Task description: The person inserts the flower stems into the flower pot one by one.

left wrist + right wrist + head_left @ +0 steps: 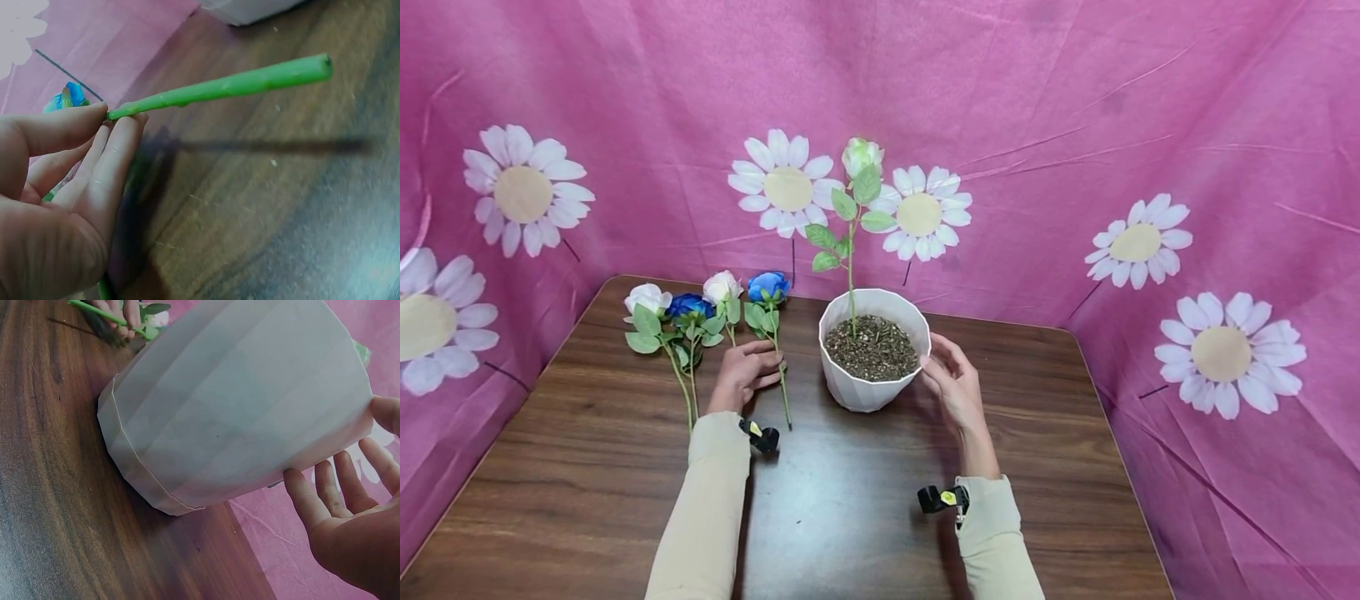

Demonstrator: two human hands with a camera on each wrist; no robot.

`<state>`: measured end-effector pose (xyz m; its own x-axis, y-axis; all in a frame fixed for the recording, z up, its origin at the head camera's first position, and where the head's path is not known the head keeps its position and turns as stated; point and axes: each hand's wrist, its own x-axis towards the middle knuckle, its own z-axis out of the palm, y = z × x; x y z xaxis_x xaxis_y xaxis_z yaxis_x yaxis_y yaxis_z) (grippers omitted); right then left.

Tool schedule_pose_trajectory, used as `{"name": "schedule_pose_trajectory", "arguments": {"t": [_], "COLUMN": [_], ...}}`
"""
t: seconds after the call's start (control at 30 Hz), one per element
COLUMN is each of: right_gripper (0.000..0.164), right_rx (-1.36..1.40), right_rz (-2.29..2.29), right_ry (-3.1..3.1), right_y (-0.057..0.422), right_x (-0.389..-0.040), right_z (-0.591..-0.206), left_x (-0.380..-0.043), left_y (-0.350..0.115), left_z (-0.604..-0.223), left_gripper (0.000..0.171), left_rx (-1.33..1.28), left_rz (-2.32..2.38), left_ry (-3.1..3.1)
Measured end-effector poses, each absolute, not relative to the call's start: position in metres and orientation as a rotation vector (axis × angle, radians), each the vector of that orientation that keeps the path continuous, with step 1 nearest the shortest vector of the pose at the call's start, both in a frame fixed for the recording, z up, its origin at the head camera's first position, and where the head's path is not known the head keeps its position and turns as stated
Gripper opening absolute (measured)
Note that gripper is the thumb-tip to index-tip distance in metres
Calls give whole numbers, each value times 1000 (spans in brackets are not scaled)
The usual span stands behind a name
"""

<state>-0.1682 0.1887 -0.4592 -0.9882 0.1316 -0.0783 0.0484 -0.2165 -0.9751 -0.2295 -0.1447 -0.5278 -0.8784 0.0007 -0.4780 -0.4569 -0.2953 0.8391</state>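
Note:
My left hand pinches the green stem of a blue rose between thumb and fingers. In the left wrist view the cut end of this stem points away from the hand, its shadow on the table below. A white faceted pot, filled with dark soil, stands upright right of that rose. One pale green-white rose rises from the soil, its stem upright. At the pot's right side is my right hand, thumb by the rim and fingertips against the outer wall.
Left of my left hand lie a white rose, a dark blue rose and a pale pink rose with leafy stems. The brown wooden table ends at a pink cloth printed with large daisies.

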Motion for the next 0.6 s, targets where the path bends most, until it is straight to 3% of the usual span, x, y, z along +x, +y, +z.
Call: {"name": "schedule_pose_trajectory", "arguments": {"t": [0.6], "right_gripper": [52], "right_rx": [-215], "right_rz": [2407], "right_ry": [-1925], "right_y": [189], "right_x": [-168], "right_z": [-458], "left_x": [-233], "left_y": [-146], "left_z": [-495], "left_gripper": [66], "left_rx": [-567], "left_rz": [2613], "left_ry": [1120]}}
